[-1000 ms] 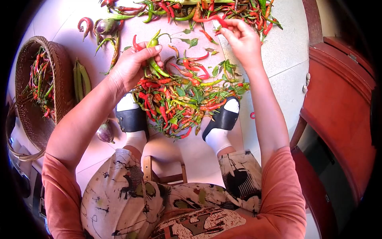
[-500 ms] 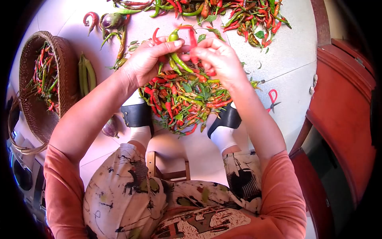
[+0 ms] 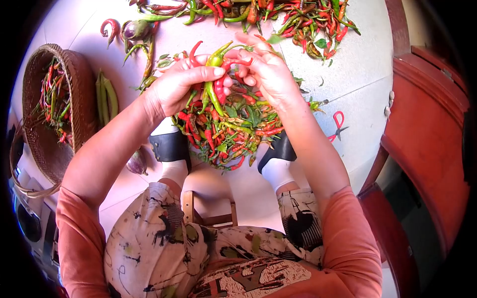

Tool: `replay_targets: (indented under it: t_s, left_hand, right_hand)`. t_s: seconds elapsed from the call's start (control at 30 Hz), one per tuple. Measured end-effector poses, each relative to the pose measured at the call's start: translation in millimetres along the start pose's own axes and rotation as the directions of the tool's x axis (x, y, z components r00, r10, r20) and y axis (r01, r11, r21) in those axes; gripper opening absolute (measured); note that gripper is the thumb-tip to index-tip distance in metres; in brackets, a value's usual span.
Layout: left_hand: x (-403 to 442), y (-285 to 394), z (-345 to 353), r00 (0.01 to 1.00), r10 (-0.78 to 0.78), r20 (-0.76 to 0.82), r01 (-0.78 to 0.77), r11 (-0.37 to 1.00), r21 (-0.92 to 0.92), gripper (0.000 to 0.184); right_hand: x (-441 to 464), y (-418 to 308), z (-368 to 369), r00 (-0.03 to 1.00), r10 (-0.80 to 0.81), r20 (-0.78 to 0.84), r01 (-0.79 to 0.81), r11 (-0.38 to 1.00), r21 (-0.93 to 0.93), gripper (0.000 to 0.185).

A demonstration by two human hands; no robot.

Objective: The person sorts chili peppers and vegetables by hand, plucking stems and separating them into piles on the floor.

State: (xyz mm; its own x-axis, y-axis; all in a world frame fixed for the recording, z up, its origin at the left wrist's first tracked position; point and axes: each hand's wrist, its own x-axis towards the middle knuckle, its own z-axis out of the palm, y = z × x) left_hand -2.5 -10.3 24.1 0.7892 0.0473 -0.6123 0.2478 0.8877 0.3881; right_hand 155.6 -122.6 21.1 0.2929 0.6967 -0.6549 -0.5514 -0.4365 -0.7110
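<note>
My left hand [image 3: 176, 84] is closed around a small bunch of red and green chili peppers [image 3: 215, 74], its thumb pressed on a green one. Beside it, my right hand [image 3: 271, 77] has its fingers apart, close to the tip of a red chili in the bunch. A blurred green leaf [image 3: 275, 39] shows just past the right fingertips. Beneath both hands, a heap of red and green chilies with leaves [image 3: 228, 129] lies on the floor between my feet.
At left stands a woven basket [image 3: 84, 94] with chilies inside, next to green ridged pods [image 3: 107, 97]. More chilies [image 3: 318, 25] spread along the far side. Eggplants [image 3: 136, 30] lie leftward. Red-handled scissors [image 3: 339, 126] rest at right, near a red wooden chair [image 3: 427, 134].
My right hand's fingers have spread and shifted off the red chili they were at, which now lies with the bunch in my left hand. A leaf has appeared beyond the right fingertips.
</note>
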Motion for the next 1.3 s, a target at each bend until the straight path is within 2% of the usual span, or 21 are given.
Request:
replay_targets:
  t_s: [0.13,0.2,0.23,0.33,0.47,0.53,0.77,0.83,0.87,0.9,0.93,0.97,1.0,1.07,1.1,1.13,1.17,1.2,1.23,1.27,1.3]
  left_hand:
    - [-3,-2,-9,1.000,-0.008,0.030,0.007,1.000,0.029,0.024]
    - [-5,-1,-12,1.000,-0.007,0.004,0.007,0.999,0.046,0.025]
    - [-5,-1,-12,1.000,0.002,-0.008,-0.001,0.998,0.061,0.025]
    - [-7,1,-10,1.000,-0.012,-0.011,0.013,0.999,0.046,0.029]
    - [-6,3,-10,1.000,-0.007,-0.018,0.009,0.994,0.108,0.032]
    - [-8,5,-5,1.000,0.000,-0.031,0.003,0.996,0.093,0.032]
    - [-9,8,-1,0.994,-0.004,-0.113,0.021,0.989,0.149,0.021]
    - [-8,9,-1,0.992,0.002,-0.129,0.023,0.981,0.193,0.019]
    - [-7,9,-1,0.989,0.010,-0.145,0.025,0.971,0.236,0.017]
    - [-8,10,0,0.989,0.010,-0.146,0.025,0.972,0.236,0.017]
    - [-9,10,2,0.984,0.036,-0.173,0.029,0.931,0.363,0.017]
    - [-10,11,3,0.978,0.066,-0.196,0.038,0.875,0.484,0.017]
    - [-12,13,5,0.979,0.065,-0.193,0.037,0.875,0.483,0.017]
    - [-18,24,10,0.966,0.175,-0.191,-0.034,0.816,0.577,0.018]
    - [-26,32,12,0.962,0.165,-0.217,-0.014,0.824,0.566,0.020]
    - [-37,39,18,0.918,0.226,-0.326,0.005,0.816,0.578,0.022]
    - [-43,46,11,0.886,0.300,-0.355,-0.025,0.794,0.608,0.025]
    - [-55,59,4,0.822,0.369,-0.434,0.030,0.733,0.680,0.025]
    - [-69,72,-5,0.701,0.535,-0.472,0.052,0.621,0.782,0.032]
    - [-86,86,-11,0.553,0.695,-0.460,0.046,0.526,0.849,0.035]
    - [-117,113,-56,0.576,0.680,-0.454,0.168,0.445,0.880,0.036]
  right_hand:
    - [-1,-1,-13,0.989,0.003,0.147,0.010,0.996,-0.089,0.026]
    - [-3,-8,-19,0.963,-0.011,0.269,0.080,0.966,-0.247,0.024]
    - [-4,-10,-17,0.963,-0.018,0.269,0.097,0.954,-0.283,0.027]
    - [1,-9,-28,0.944,0.064,0.324,-0.017,0.989,-0.145,0.028]
    - [1,-11,-32,0.928,0.084,0.363,-0.005,0.977,-0.213,0.030]
    - [-2,-14,-29,0.938,0.141,0.316,-0.056,0.963,-0.263,0.027]
    - [-5,-19,-29,0.906,0.125,0.404,-0.026,0.970,-0.242,0.023]
    - [1,-13,-30,0.934,0.160,0.319,0.002,0.891,-0.454,0.021]
    - [1,-12,-29,0.934,0.160,0.318,0.002,0.891,-0.453,0.021]
    - [-2,-15,-23,0.958,0.116,0.264,0.091,0.747,-0.658,0.019]
    - [-4,-17,-19,0.973,0.057,0.223,0.156,0.547,-0.822,0.019]
    - [-6,-14,-19,0.896,-0.292,0.333,0.360,0.041,-0.932,0.020]
    - [-6,-13,-23,0.897,-0.292,0.331,0.358,0.040,-0.933,0.020]
    - [-6,-12,-41,0.960,-0.207,0.189,0.199,0.027,-0.980,0.021]
    - [-8,-6,-50,0.951,-0.167,0.261,0.251,-0.075,-0.965,0.023]
    - [-13,-5,-56,0.951,-0.166,0.261,0.251,-0.076,-0.965,0.023]
    - [-22,-4,-63,0.926,-0.154,0.344,0.341,-0.046,-0.939,0.025]
    - [-27,-5,-70,0.893,-0.150,0.424,0.426,-0.016,-0.904,0.028]
    - [-27,-12,-75,0.939,-0.070,0.336,0.342,0.094,-0.935,0.032]
    - [-21,-16,-81,0.940,-0.077,0.331,0.338,0.092,-0.937,0.032]
    - [-12,-20,-88,0.960,-0.148,0.239,0.255,0.105,-0.961,0.028]
